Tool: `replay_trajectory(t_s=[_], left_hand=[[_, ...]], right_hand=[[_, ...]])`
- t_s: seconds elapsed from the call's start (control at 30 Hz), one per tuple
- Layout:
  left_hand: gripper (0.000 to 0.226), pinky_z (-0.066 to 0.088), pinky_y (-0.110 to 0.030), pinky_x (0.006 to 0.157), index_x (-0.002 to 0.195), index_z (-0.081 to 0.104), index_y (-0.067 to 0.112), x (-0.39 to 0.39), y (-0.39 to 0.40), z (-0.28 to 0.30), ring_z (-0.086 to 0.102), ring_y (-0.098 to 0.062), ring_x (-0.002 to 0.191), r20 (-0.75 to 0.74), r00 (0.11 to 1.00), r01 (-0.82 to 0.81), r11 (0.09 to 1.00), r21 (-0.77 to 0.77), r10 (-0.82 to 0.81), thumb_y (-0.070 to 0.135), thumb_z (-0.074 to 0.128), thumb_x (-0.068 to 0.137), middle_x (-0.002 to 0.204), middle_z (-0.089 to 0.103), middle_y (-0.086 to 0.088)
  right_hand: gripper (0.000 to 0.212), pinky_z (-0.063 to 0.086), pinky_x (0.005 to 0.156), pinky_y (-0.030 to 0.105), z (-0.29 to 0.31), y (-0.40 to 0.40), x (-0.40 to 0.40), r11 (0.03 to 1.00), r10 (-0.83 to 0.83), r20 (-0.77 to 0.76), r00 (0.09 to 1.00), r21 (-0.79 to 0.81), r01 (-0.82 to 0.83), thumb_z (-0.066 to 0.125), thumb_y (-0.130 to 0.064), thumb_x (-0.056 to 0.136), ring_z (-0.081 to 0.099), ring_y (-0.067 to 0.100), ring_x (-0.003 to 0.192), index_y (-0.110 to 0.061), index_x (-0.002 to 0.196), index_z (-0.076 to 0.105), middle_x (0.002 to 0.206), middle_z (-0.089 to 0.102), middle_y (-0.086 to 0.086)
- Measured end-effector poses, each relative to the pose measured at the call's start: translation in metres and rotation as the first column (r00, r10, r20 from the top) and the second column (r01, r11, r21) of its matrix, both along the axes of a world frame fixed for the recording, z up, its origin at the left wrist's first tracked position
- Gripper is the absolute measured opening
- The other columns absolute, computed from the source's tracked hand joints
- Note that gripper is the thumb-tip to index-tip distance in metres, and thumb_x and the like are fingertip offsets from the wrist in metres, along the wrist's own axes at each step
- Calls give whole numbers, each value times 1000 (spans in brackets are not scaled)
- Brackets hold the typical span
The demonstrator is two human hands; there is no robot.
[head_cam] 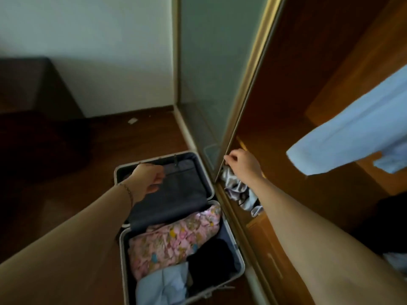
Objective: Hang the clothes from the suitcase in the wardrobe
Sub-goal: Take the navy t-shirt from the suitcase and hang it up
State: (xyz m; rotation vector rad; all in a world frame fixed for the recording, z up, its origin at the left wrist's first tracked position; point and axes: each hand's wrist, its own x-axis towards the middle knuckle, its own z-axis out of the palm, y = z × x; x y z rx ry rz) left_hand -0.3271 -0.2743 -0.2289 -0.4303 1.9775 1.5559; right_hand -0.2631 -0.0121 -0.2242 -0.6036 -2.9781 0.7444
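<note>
A dark wooden floor [66, 205] carries an open suitcase [241, 264], lying flat just beside the wardrobe's bottom rail. A small pale scrap [132, 121] lies on the floor near the far wall. On the wardrobe's lower shelf [271, 241] lies a crumpled silvery garment [236, 188].

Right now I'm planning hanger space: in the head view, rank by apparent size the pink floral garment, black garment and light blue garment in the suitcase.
1. pink floral garment
2. black garment and light blue garment: look alike, and both are partly hidden, so unranked.
</note>
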Motion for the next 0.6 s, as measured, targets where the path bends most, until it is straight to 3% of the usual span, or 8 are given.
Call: replay_trajectory(t_s=[0.13,0.23,0.3,0.4,0.5,0.57,0.6], left_hand=[[5,45,-30,71,96,59,14,9,-23,-116,55,-16,67,41,996,-79,992,-101,84,17,55,95,82,62,-6],[10,48,-18,51,84,61,11,22,-28,-211,54,-17,63,57,995,-78,988,-136,86,8,57,93,76,59,-7],[14,44,-19,44,79,62,11,35,-29,-284,53,-19,61,52,998,-35,985,-169,45,5,58,91,73,59,-9],[14,40,-25,56,77,64,10,56,-22,-403,49,-18,57,73,991,123,973,-195,-111,6,59,89,69,57,-7],[10,43,-23,52,90,69,12,78,-13,-494,51,-15,58,49,955,293,914,-280,-291,5,64,86,72,62,-3],[16,46,-19,61,94,70,24,92,-4,-545,57,-12,68,-2,883,439,826,-354,-470,12,65,84,82,65,4],[17,45,-18,66,97,70,27,97,2,-567,58,-9,74,-27,801,536,736,-413,-598,16,64,85,87,65,8]], right_hand=[[32,43,68,34,-124,-21,4,997,49,153,987,-70,-38,56,-37,91,61,29,83,-11,73,64,84,66,11],[30,44,70,34,-222,-29,13,988,100,230,968,-141,-69,58,-35,90,61,26,81,-11,76,66,83,65,9],[31,40,64,34,-300,-32,19,983,129,275,953,-160,-87,58,-33,89,58,24,74,-10,69,62,74,61,9],[30,40,62,35,-422,-33,30,976,163,354,921,-196,-98,59,-27,89,56,25,73,-8,65,58,72,57,11],[23,41,66,31,-507,-27,43,958,200,379,903,-270,-99,60,-26,90,55,17,75,-6,78,65,79,60,7],[21,42,68,30,-561,-20,55,940,278,401,873,-302,-160,62,-28,89,56,15,76,-11,77,65,79,62,1],[20,46,71,31,-585,-14,60,931,319,428,845,-310,-194,62,-30,88,60,15,79,-12,80,67,83,66,0]])
